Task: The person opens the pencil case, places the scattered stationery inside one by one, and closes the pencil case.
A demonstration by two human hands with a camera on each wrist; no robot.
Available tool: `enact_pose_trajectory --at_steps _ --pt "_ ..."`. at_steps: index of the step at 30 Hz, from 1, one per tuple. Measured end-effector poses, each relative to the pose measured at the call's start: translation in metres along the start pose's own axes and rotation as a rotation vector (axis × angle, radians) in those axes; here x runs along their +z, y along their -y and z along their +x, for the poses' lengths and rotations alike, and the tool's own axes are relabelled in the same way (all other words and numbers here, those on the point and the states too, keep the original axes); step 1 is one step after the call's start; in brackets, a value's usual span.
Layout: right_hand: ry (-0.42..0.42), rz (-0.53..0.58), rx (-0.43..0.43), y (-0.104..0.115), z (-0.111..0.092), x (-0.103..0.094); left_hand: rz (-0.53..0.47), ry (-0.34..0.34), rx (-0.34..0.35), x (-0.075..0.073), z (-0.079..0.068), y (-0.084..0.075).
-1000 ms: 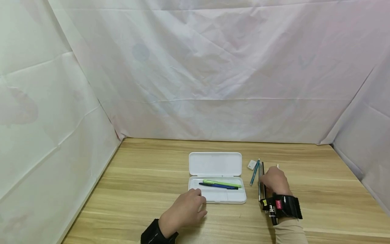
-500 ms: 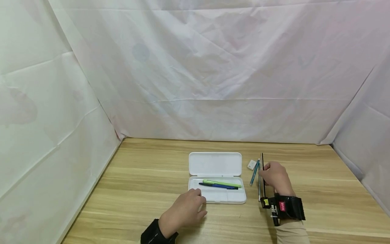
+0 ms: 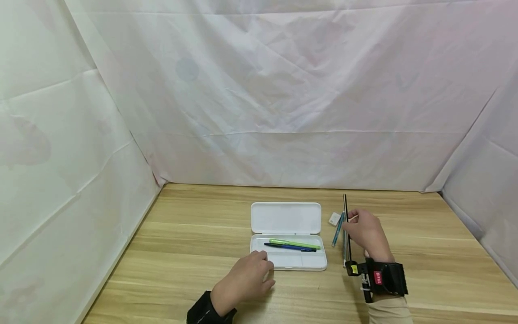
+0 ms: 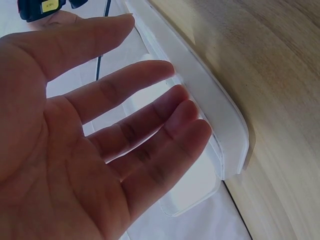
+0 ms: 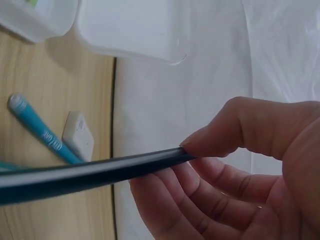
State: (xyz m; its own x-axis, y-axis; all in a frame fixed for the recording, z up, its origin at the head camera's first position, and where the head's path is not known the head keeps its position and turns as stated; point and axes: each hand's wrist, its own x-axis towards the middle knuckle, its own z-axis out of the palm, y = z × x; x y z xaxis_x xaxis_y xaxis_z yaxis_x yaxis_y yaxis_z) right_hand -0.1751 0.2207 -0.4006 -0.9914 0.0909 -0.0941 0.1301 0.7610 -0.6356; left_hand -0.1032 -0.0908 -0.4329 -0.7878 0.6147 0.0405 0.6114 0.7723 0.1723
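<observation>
My right hand (image 3: 366, 234) pinches a long, slim black pencil (image 3: 345, 204) between thumb and fingers, right of the pencil case. In the right wrist view the pencil (image 5: 100, 175) runs left from the fingertips, its surface glossy. My left hand (image 3: 247, 275) lies relaxed at the front left corner of the open white pencil case (image 3: 291, 268). In the left wrist view its loosely bent fingers (image 4: 165, 155) hold nothing, fingertips right by the case wall (image 4: 220, 120). Inside the case are a lime green pen (image 3: 301, 244) and a dark blue pen (image 3: 288, 246).
Between the case and my right hand lie a white eraser (image 3: 334, 218) and a teal pencil (image 3: 337, 234) with white lettering. Another slim pencil (image 3: 344, 258) lies beside the held one. The case lid (image 3: 285, 217) is flipped back. White cloth (image 3: 283, 90) hangs around the wooden table (image 3: 194, 225).
My right hand has drawn back from its lower, closer position over the pencils and now holds the black pencil, whose far end has moved farther back. The left hand stays put.
</observation>
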Motion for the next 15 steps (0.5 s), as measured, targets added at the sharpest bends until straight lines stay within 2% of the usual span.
enact_pose_trajectory --at_steps 5,15 --pt "-0.015 0.007 -0.060 0.007 -0.003 0.001 -0.006 -0.001 0.000 0.000 0.000 0.000" --pt "-0.056 0.039 -0.116 0.016 -0.007 0.002 -0.013 0.004 -0.002 0.000 0.000 0.000"
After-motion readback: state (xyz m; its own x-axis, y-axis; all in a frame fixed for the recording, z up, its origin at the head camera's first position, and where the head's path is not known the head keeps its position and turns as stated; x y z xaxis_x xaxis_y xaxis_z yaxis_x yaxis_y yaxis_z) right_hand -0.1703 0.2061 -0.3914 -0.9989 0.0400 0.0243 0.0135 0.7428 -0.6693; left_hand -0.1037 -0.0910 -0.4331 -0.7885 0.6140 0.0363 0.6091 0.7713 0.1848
